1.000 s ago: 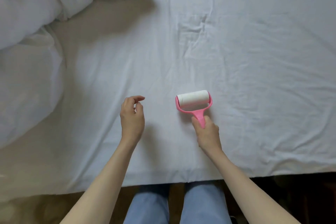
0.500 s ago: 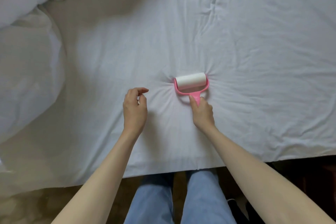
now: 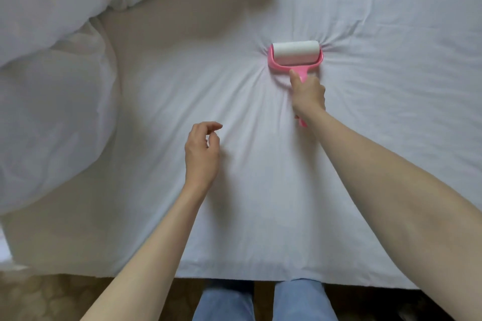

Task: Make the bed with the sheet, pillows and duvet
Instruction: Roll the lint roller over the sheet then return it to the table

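A white sheet (image 3: 365,164) covers the mattress, wrinkled into folds that fan out from a pink lint roller (image 3: 296,56) with a white roll pressed onto it. My right hand (image 3: 307,91) grips the roller's pink handle, arm stretched forward over the bed. My left hand (image 3: 202,151) hovers just above the sheet nearer the front edge, fingers loosely curled and holding nothing. A bunched white duvet (image 3: 52,60) is piled over the left side and far left corner of the bed.
The bed's front edge runs across the bottom, with my legs in blue jeans (image 3: 263,300) against it. Patterned floor (image 3: 39,294) shows at the lower left, dark floor at the lower right.
My right hand has pushed the lint roller further away across the sheet, gathering wrinkles ahead of it. My left hand has stayed nearly in place.
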The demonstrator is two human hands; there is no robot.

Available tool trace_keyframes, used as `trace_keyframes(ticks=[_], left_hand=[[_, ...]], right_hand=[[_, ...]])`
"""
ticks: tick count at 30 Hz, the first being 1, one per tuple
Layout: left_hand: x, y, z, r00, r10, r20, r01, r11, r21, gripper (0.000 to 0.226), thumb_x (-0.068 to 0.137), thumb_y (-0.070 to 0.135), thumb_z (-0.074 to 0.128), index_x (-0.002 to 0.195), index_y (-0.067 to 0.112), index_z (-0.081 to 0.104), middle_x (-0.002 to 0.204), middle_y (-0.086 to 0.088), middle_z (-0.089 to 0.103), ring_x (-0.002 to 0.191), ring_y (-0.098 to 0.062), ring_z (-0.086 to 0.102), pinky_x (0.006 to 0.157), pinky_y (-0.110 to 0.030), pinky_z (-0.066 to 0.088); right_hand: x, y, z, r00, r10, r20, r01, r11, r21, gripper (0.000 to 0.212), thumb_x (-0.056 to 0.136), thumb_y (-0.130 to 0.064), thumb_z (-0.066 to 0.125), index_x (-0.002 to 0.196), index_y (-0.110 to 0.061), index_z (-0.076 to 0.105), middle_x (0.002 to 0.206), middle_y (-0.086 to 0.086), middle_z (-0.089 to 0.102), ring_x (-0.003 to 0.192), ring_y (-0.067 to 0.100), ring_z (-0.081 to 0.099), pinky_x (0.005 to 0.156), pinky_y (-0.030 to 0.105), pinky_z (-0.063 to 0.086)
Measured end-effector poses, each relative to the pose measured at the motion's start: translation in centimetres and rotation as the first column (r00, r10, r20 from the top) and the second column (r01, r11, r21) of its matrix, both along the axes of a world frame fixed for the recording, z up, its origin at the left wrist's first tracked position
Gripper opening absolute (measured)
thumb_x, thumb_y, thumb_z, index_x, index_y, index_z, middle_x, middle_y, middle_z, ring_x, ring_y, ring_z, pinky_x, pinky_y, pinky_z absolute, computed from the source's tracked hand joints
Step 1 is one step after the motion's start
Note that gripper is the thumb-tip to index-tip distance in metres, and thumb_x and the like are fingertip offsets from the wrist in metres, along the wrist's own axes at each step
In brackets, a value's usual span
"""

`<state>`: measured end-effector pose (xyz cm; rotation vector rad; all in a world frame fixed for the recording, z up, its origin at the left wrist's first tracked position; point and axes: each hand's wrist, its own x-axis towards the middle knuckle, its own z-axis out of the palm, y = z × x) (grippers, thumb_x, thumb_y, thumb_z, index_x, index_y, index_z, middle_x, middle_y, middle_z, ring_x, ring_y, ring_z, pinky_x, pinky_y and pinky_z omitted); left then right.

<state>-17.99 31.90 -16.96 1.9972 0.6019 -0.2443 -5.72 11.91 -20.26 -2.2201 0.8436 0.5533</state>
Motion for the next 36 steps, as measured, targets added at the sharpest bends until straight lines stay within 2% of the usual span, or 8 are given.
trace_keyframes(ticks=[5,8,14,17,28,30,32,36], left_hand=[[0.8,-0.2,0.6,0.999,0.051,0.0,-0.051,0.997,-0.056,0.028,0.092,0.004,0.042,0.108,0.02,0.058,0.108,0.005,0.063,0.099,-0.003,0.057,0.074,-0.004,0.038],[0.1,0.0,1.1,0.997,0.079,-0.015,-0.081,0.993,-0.088,0.027,0.093,0.006,0.042,0.109,0.023,0.056,0.103,0.009,0.063,0.099,-0.011,0.059,0.071,-0.006,0.04],[-3.3,0.6,1.2,0.99,0.135,-0.043,-0.139,0.985,-0.103,0.026,0.094,0.007,0.043,0.11,0.025,0.053,0.099,0.012,0.062,0.098,-0.017,0.059,0.068,-0.006,0.038],[-5.5,0.8,0.8,0.988,0.131,-0.081,-0.139,0.984,-0.109,0.025,0.094,0.007,0.043,0.108,0.024,0.054,0.097,0.013,0.062,0.1,-0.018,0.059,0.074,-0.014,0.041],[-11.7,-0.6,2.4,0.991,0.03,-0.132,-0.047,0.99,-0.132,0.025,0.094,0.005,0.043,0.108,0.019,0.057,0.105,0.004,0.064,0.095,0.002,0.057,0.074,-0.003,0.039],[-12.6,-0.5,2.3,0.992,-0.004,-0.124,-0.003,0.998,-0.06,0.027,0.094,0.005,0.043,0.114,0.016,0.057,0.113,0.002,0.06,0.106,-0.007,0.055,0.083,-0.008,0.04],[-13.5,-0.3,1.7,0.991,-0.039,-0.125,0.058,0.987,0.15,0.033,0.092,0.007,0.044,0.122,0.017,0.053,0.125,0.0,0.05,0.12,-0.018,0.044,0.099,-0.028,0.035],[-14.6,1.1,0.5,0.975,-0.04,-0.218,0.134,0.891,0.435,0.055,0.092,0.02,0.051,0.144,0.022,0.034,0.155,-0.005,0.017,0.139,-0.029,0.018,0.108,-0.046,0.02]], right_hand=[[2.8,0.1,0.2,1.0,0.008,0.03,-0.008,1.0,-0.016,0.057,0.096,-0.057,0.038,0.116,-0.007,0.053,0.123,0.017,0.056,0.11,0.037,0.056,0.09,0.043,0.048],[1.3,0.0,0.4,0.997,0.043,0.063,-0.039,0.997,-0.073,0.057,0.096,-0.058,0.036,0.117,-0.007,0.051,0.121,0.018,0.057,0.11,0.037,0.055,0.081,0.038,0.04],[-8.0,-0.5,0.8,0.999,0.013,0.048,-0.012,0.999,-0.033,0.054,0.096,-0.056,0.038,0.111,-0.007,0.053,0.11,0.022,0.059,0.104,0.039,0.055,0.074,0.037,0.035],[-14.4,-1.1,1.0,1.0,0.024,0.012,-0.023,0.999,-0.039,0.052,0.097,-0.055,0.037,0.102,-0.005,0.051,0.099,0.022,0.059,0.099,0.04,0.055,0.07,0.036,0.033],[-30.7,-1.2,2.7,0.999,-0.02,-0.042,0.019,0.999,-0.03,0.051,0.095,-0.055,0.037,0.083,-0.006,0.043,0.069,0.009,0.052,0.066,0.03,0.052,0.058,0.039,0.041],[-32.4,-0.9,3.0,0.999,-0.03,-0.044,0.029,0.999,-0.017,0.05,0.095,-0.054,0.037,0.079,-0.007,0.042,0.066,0.006,0.049,0.061,0.025,0.05,0.056,0.037,0.04],[-33.2,-0.8,3.2,0.999,-0.034,-0.024,0.034,0.999,0.006,0.048,0.095,-0.052,0.039,0.076,-0.008,0.042,0.063,0.004,0.046,0.057,0.02,0.045,0.053,0.034,0.037],[-33.5,-0.9,3.3,0.999,-0.019,0.051,0.016,0.998,0.057,0.042,0.096,-0.044,0.046,0.071,-0.011,0.041,0.058,0.0,0.042,0.052,0.015,0.039,0.052,0.033,0.033]])
